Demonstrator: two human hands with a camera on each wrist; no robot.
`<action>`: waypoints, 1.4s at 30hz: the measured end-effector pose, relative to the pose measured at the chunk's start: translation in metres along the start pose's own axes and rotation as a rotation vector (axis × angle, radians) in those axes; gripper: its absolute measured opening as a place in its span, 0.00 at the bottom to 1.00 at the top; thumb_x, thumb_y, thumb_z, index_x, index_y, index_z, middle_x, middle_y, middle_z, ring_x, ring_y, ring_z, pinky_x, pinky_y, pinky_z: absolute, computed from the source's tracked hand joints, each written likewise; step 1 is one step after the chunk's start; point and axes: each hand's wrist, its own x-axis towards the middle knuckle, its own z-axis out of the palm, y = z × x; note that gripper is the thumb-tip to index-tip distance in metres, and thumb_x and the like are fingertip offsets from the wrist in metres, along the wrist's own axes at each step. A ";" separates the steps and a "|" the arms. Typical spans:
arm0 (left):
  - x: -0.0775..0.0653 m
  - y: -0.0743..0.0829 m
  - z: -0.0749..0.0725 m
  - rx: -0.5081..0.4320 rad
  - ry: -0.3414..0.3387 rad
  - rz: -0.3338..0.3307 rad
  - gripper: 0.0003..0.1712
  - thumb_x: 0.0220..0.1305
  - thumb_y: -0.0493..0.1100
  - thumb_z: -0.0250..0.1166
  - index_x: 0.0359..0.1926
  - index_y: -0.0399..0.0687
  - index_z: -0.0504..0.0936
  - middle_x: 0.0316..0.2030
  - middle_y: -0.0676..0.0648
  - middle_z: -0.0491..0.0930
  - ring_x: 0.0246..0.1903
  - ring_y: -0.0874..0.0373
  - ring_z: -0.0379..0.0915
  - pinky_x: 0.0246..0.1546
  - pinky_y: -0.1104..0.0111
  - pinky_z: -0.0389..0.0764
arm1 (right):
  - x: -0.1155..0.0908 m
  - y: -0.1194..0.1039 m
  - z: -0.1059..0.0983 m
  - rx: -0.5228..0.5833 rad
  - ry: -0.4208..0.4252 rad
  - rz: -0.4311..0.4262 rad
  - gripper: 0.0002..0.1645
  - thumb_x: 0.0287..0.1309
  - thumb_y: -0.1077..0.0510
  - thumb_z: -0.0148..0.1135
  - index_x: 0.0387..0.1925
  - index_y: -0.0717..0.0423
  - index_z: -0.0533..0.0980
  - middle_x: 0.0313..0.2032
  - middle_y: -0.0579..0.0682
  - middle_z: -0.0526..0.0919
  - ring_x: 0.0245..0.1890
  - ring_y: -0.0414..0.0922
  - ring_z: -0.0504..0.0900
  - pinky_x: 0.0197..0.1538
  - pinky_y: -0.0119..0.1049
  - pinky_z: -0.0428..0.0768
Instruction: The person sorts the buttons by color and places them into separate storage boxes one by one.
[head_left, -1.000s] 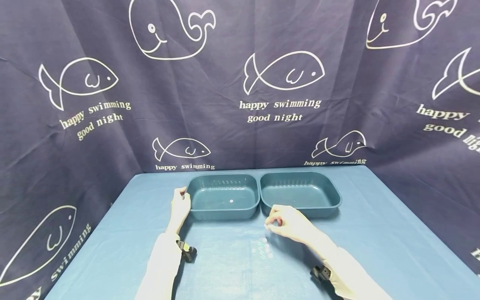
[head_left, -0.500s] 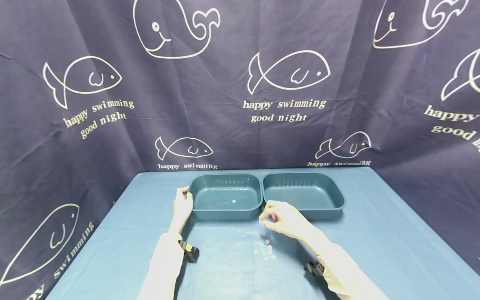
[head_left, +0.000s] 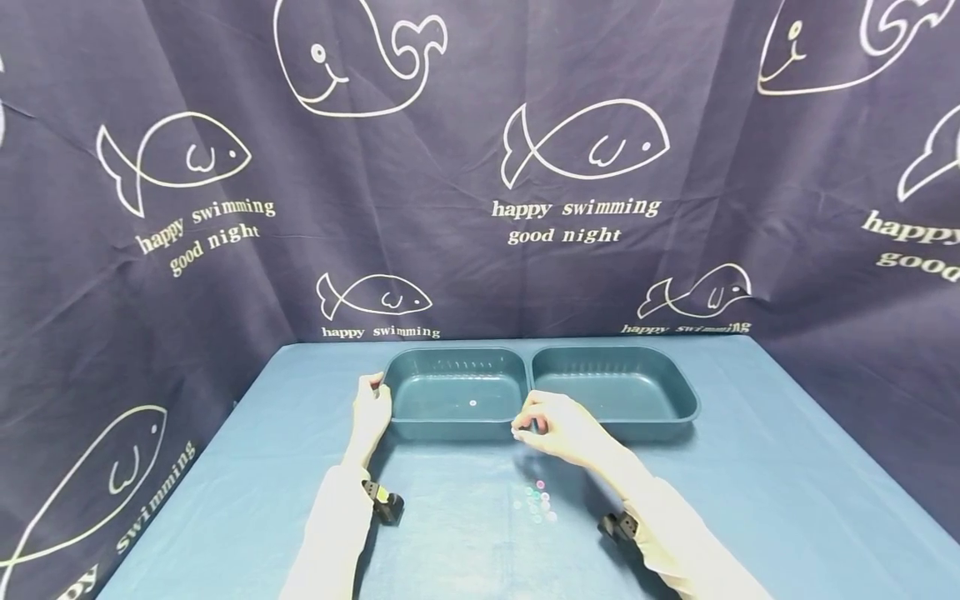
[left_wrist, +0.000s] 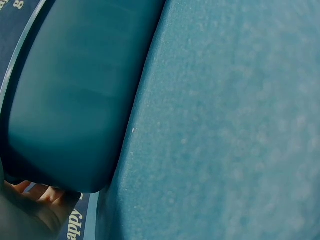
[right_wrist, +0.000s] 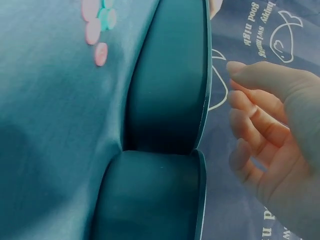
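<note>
My left hand [head_left: 371, 410] grips the left end of the left teal plastic bin [head_left: 459, 431]; in the left wrist view its fingers [left_wrist: 50, 195] curl at the bin's end. One small pale button [head_left: 472, 403] lies in that bin. Above the front edges, near where the two bins meet, my right hand [head_left: 558, 427] pinches with thumb and forefinger. A small button barely shows at those fingertips in the head view and is mostly hidden in the right wrist view. Several pink and green buttons [right_wrist: 101, 54] lie loose on the table in front of the bins.
The right teal bin [head_left: 652, 431] stands against the left one. Both rest on a blue cloth-covered table [head_left: 247, 517]. A dark curtain [head_left: 465, 250] with white fish drawings hangs behind and at both sides.
My right hand has moved left and slightly up, from the front of the right bin towards the left bin's front corner. My left hand keeps its grip; the whole view has shifted slightly.
</note>
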 end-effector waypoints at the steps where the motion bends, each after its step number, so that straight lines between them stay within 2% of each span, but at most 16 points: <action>1: 0.000 0.000 0.001 -0.002 0.000 0.001 0.16 0.66 0.34 0.45 0.54 0.32 0.65 0.52 0.29 0.72 0.56 0.36 0.67 0.58 0.48 0.66 | 0.001 0.000 0.000 0.007 0.001 0.011 0.04 0.49 0.55 0.67 0.30 0.46 0.84 0.25 0.40 0.76 0.22 0.38 0.72 0.26 0.24 0.66; 4: -0.001 -0.001 0.003 -0.004 0.000 0.007 0.16 0.66 0.34 0.45 0.53 0.32 0.65 0.51 0.29 0.72 0.55 0.36 0.68 0.58 0.48 0.66 | 0.003 -0.002 -0.001 0.023 -0.002 0.042 0.04 0.49 0.55 0.68 0.30 0.46 0.84 0.25 0.40 0.76 0.22 0.39 0.73 0.26 0.24 0.66; 15: -0.001 0.000 0.004 -0.012 0.007 0.027 0.16 0.65 0.34 0.45 0.52 0.32 0.65 0.51 0.28 0.72 0.55 0.35 0.68 0.57 0.47 0.66 | 0.017 -0.002 0.002 0.020 0.009 0.073 0.04 0.51 0.54 0.67 0.31 0.46 0.83 0.26 0.37 0.76 0.21 0.29 0.67 0.27 0.24 0.67; 22: 0.000 0.000 0.002 -0.009 0.005 0.020 0.16 0.66 0.34 0.45 0.53 0.33 0.66 0.51 0.29 0.72 0.56 0.36 0.68 0.58 0.48 0.66 | 0.027 0.001 0.005 0.021 0.012 0.123 0.03 0.50 0.53 0.67 0.30 0.45 0.83 0.26 0.37 0.75 0.21 0.29 0.67 0.28 0.25 0.68; 33: 0.001 -0.001 0.001 -0.008 0.010 0.005 0.16 0.66 0.34 0.45 0.53 0.33 0.66 0.51 0.29 0.73 0.55 0.36 0.68 0.58 0.48 0.66 | 0.043 0.010 0.019 0.040 0.031 0.132 0.03 0.49 0.54 0.67 0.29 0.44 0.83 0.26 0.38 0.75 0.20 0.30 0.66 0.27 0.25 0.67; 42: 0.000 -0.002 0.002 -0.010 0.024 0.019 0.16 0.65 0.33 0.45 0.53 0.32 0.66 0.51 0.29 0.73 0.55 0.36 0.68 0.58 0.48 0.67 | 0.051 0.014 0.024 0.052 0.047 0.138 0.03 0.48 0.56 0.67 0.28 0.45 0.84 0.25 0.41 0.75 0.20 0.31 0.66 0.26 0.26 0.67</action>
